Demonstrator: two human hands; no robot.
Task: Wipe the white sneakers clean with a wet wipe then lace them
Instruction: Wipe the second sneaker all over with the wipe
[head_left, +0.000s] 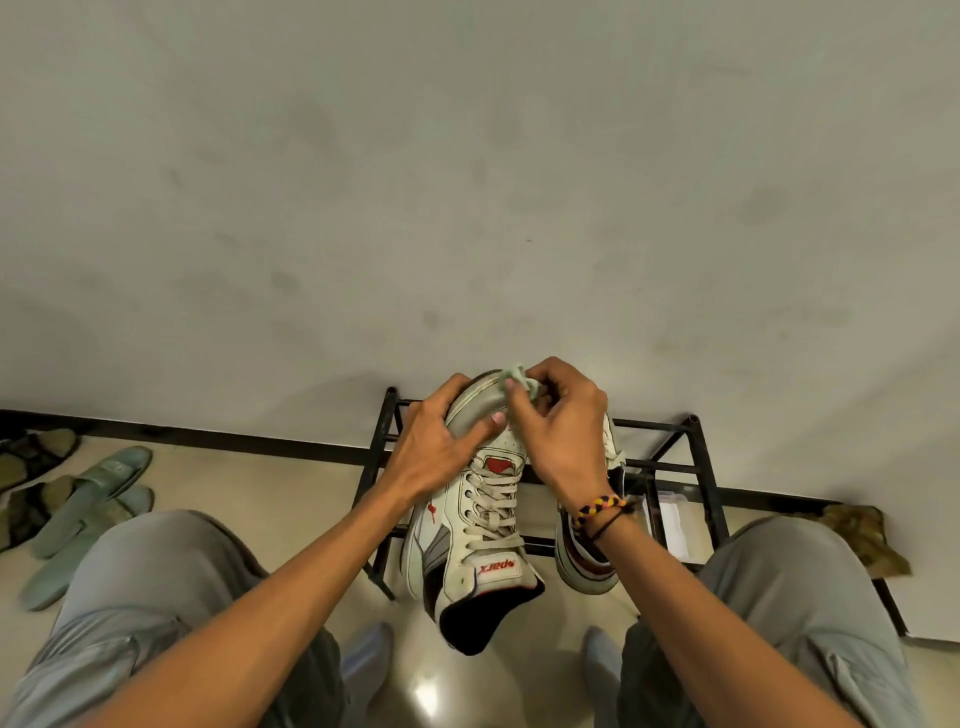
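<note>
The laced white sneaker (480, 519) is being held up between both hands, toe away from the person, above the black rack (670, 462). The left hand (436, 447) is gripping its toe side. The right hand (563, 431) is pinching a crumpled wet wipe (514, 376) against the toe cap (grey, scuffed). A second sneaker (587, 561) is sitting at the rack's front edge.

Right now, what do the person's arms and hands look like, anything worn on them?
Both forearms are bare, with no sleeves in view, and neither hand wears a glove. The left hand and its wrist carry nothing. The right hand has a braided wristband in black, yellow and red at the wrist, with a thin black cord beside it.
</note>
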